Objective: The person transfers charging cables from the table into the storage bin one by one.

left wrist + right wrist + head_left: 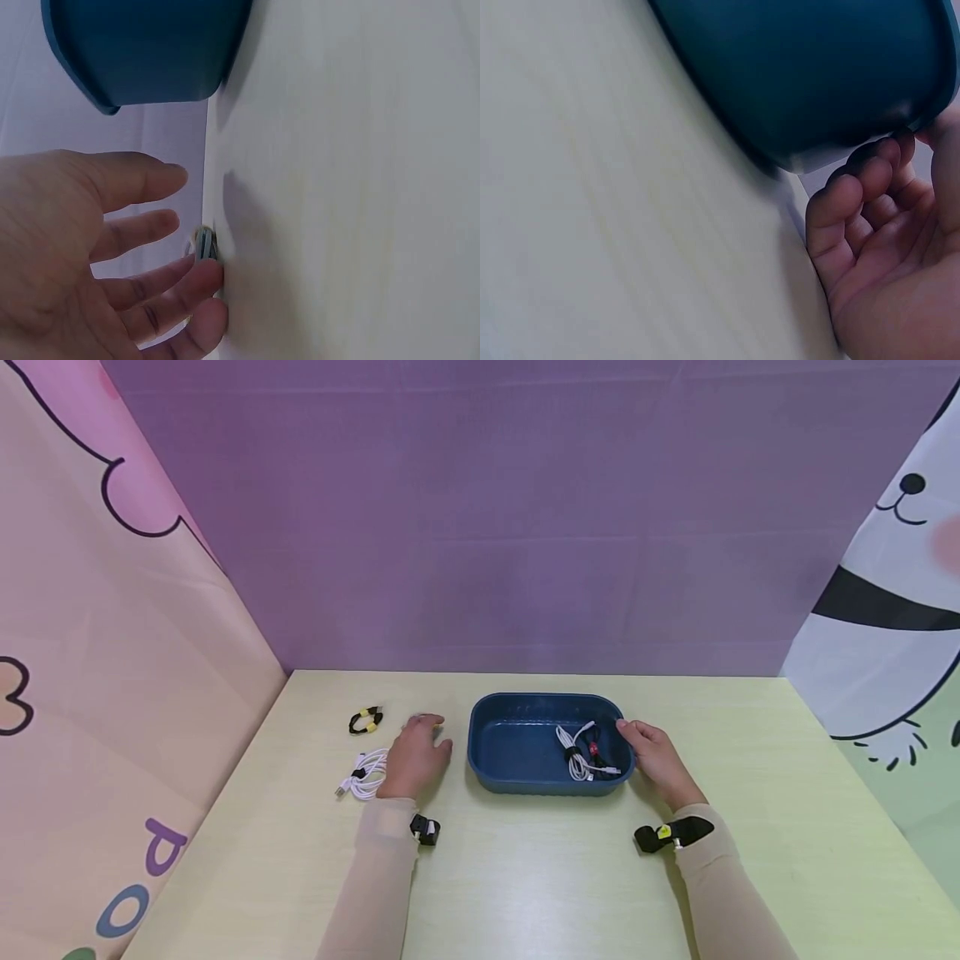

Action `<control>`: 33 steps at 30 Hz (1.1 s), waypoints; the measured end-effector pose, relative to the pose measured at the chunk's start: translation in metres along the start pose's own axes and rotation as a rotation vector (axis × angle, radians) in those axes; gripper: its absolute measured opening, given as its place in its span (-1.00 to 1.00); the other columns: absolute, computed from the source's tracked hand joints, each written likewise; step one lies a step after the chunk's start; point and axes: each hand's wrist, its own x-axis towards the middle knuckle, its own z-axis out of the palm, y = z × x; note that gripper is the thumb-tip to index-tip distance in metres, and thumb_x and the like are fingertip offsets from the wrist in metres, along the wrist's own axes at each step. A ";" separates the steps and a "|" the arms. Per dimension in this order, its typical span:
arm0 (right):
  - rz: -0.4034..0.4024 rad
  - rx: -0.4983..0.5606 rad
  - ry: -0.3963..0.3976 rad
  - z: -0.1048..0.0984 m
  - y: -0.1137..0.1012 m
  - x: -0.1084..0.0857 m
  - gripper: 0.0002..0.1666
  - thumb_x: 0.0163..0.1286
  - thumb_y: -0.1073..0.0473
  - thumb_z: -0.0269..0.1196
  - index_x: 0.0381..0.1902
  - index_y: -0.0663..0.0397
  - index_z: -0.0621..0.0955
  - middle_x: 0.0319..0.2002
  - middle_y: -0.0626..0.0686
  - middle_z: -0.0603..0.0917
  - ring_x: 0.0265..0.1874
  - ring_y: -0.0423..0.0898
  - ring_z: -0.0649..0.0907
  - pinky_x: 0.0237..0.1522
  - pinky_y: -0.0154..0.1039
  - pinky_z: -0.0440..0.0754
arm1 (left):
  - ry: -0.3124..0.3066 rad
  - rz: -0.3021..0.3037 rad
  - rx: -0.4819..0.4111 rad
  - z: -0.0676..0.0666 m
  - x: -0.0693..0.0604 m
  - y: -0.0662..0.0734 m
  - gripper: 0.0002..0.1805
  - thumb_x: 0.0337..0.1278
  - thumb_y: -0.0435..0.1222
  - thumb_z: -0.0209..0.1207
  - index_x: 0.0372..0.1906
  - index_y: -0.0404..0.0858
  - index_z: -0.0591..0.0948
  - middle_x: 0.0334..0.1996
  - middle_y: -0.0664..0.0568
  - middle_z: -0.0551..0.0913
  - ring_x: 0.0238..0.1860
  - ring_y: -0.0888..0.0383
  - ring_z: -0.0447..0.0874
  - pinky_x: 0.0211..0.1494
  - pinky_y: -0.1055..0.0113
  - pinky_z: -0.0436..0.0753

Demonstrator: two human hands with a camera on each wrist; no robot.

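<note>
A blue plastic box [517,787] stands on the table. In its right half lie a bundled white cable [577,764] and a dark cable [593,748] with a red tie. My right hand [660,764] grips the box's right end, thumb at the rim and fingers [840,199] curled below it. Left of the box, my left hand [415,760] is low over the table, thumb apart from the loosely bent fingers. Just beyond those fingers, a small greyish item [205,244] is partly hidden; its kind is unclear. A coiled white cable [366,777] lies beside the left hand.
A small black cable coil [365,720] with yellow parts lies at the back left of the table [525,877]. A purple cloth [480,527] hangs behind the table's far edge, with printed sheets [97,635] at the sides.
</note>
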 end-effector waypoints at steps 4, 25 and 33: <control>-0.004 0.019 -0.003 0.000 0.000 0.000 -0.55 0.61 -0.17 0.06 -0.36 0.04 0.50 -0.56 -0.18 0.39 -0.46 -0.22 0.42 -0.30 -0.32 0.36 | -0.005 0.007 0.032 0.002 0.000 0.002 -0.46 0.29 -0.20 0.24 0.34 -0.26 0.53 0.23 -0.27 0.59 0.17 -0.27 0.64 0.13 -0.16 0.61; -0.012 0.071 -0.031 0.008 -0.031 -0.022 -0.59 0.63 -0.03 0.07 -0.39 0.11 0.49 -0.55 -0.17 0.42 -0.48 -0.25 0.44 -0.33 -0.37 0.39 | -0.075 -0.019 0.134 0.003 0.000 0.006 -0.34 0.21 -0.16 0.31 0.39 -0.31 0.50 0.18 -0.27 0.64 0.12 -0.28 0.69 0.06 -0.16 0.66; 0.010 0.046 -0.020 0.007 -0.032 -0.023 -0.58 0.62 -0.06 0.07 -0.35 0.13 0.50 -0.52 -0.15 0.42 -0.42 -0.21 0.44 -0.28 -0.35 0.38 | -0.053 0.012 0.128 0.003 0.000 0.007 -0.40 0.16 -0.18 0.36 0.28 -0.33 0.58 0.11 -0.26 0.70 0.10 -0.25 0.71 0.06 -0.11 0.67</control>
